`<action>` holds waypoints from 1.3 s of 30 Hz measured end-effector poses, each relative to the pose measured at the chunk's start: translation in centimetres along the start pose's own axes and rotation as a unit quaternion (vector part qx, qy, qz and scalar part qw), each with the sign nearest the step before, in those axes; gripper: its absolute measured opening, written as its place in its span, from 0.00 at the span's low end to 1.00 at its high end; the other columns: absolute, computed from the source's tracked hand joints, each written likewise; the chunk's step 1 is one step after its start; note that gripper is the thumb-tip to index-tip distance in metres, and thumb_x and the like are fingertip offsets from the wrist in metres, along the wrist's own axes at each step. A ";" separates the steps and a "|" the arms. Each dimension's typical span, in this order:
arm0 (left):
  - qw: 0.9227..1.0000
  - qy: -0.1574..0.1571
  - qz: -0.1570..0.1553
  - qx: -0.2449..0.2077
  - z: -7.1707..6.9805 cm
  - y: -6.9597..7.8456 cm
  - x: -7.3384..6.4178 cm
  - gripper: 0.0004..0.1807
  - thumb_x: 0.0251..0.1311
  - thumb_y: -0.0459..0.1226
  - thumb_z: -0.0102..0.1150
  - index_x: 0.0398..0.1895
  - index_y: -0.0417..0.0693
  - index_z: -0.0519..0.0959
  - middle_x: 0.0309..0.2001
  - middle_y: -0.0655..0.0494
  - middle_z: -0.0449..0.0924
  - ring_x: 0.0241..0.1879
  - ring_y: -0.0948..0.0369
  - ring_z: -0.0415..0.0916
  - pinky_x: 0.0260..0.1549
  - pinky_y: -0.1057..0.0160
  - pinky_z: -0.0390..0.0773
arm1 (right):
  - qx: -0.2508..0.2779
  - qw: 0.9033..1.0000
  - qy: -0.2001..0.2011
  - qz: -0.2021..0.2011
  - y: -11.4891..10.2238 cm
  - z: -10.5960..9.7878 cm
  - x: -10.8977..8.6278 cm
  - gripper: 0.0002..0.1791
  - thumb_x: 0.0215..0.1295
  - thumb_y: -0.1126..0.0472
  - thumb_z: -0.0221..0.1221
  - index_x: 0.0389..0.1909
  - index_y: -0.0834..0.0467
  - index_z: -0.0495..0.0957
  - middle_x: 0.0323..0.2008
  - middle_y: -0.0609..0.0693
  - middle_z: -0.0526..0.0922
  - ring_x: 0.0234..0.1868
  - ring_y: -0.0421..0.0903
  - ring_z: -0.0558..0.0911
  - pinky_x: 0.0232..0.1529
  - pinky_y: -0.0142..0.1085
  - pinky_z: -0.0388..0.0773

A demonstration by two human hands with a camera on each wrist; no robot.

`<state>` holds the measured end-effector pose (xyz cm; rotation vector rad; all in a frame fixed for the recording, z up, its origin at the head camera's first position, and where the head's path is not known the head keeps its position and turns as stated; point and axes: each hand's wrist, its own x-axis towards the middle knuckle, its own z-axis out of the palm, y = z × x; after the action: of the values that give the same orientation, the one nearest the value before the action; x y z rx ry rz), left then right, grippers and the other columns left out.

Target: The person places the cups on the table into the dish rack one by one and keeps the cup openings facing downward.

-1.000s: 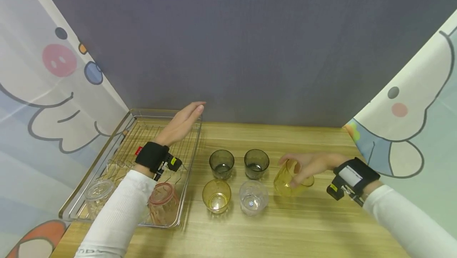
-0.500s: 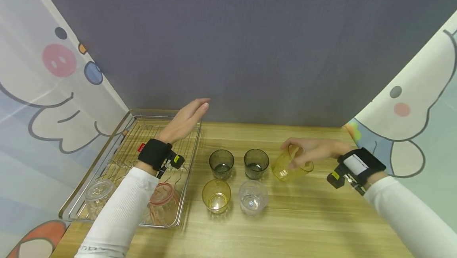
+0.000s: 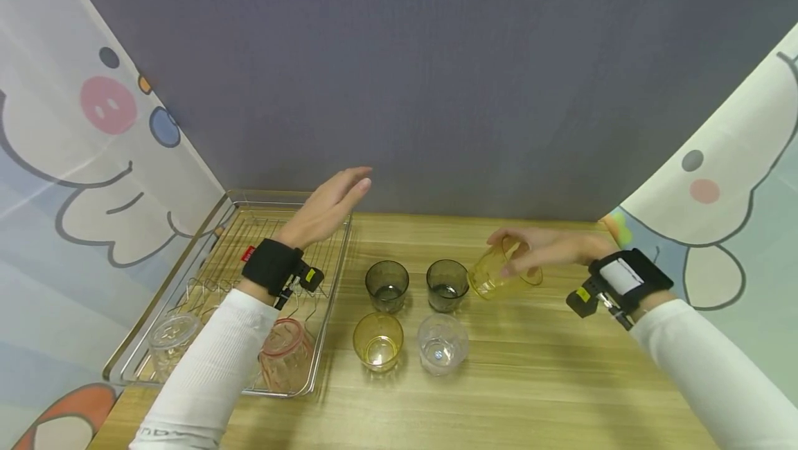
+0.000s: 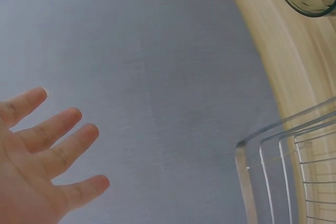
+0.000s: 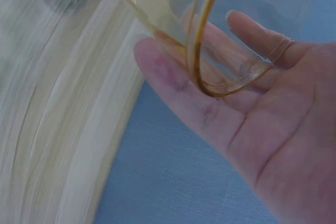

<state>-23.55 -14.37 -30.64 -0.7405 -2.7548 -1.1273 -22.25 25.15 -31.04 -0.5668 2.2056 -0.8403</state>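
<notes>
My right hand [image 3: 551, 245] grips a yellow glass tumbler [image 3: 488, 280], thumb on the near side and fingers on the far side. The tumbler is tilted, its mouth toward my palm and its base pointing left, close beside a dark grey glass [image 3: 447, 286]. In the right wrist view its amber rim [image 5: 197, 56] crosses in front of my fingers. My left hand [image 3: 324, 209] hovers over the back right corner of the wire rack [image 3: 339, 277]. Nothing is in it; the left wrist view shows its fingers [image 4: 73, 148] spread.
Another dark grey glass [image 3: 387, 286], a second yellow glass [image 3: 378, 343] and a clear glass [image 3: 442, 346] stand upright on the wooden table [image 3: 530, 394]. Upside down in the rack's front are a pink glass [image 3: 287, 360] and a clear glass [image 3: 171, 346]. A grey panel [image 3: 424, 90] rises behind.
My right hand has carried the yellow tumbler away from me and slightly left. My left hand has drifted a little right and farther away, still holding nothing.
</notes>
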 end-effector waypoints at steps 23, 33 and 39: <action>0.987 -0.032 0.070 0.139 3.4 4.4 1.7 0.48 0.65 0.73 0.20 0.75 0.54 0.59 0.74 0.50 0.62 0.74 0.52 0.59 0.75 0.38 0.46 | 0.007 0.997 0.063 -0.038 -2.4 -0.6 2.0 0.36 0.65 0.44 0.60 0.69 0.53 0.61 0.67 0.56 0.69 0.57 0.53 0.76 0.46 0.42 0.82; 0.976 -0.060 0.098 0.186 5.9 5.9 1.8 0.36 0.72 0.60 0.42 0.76 0.53 0.58 0.74 0.51 0.62 0.74 0.52 0.60 0.74 0.36 0.47 | 0.028 0.995 0.072 -0.058 -3.0 0.3 2.9 0.36 0.67 0.45 0.58 0.70 0.55 0.59 0.67 0.59 0.68 0.62 0.56 0.74 0.52 0.43 0.81; 0.970 -0.086 0.105 0.201 7.6 6.5 1.8 0.38 0.71 0.62 0.39 0.77 0.54 0.55 0.75 0.50 0.60 0.74 0.51 0.59 0.74 0.35 0.47 | 0.046 0.993 0.083 -0.077 -3.1 0.5 3.3 0.34 0.69 0.46 0.55 0.70 0.56 0.59 0.66 0.59 0.67 0.64 0.57 0.72 0.54 0.45 0.81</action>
<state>-21.25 -4.47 -31.57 -1.0774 -2.8162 -0.4606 -23.58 20.81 -30.64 -0.6480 2.2790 -1.0992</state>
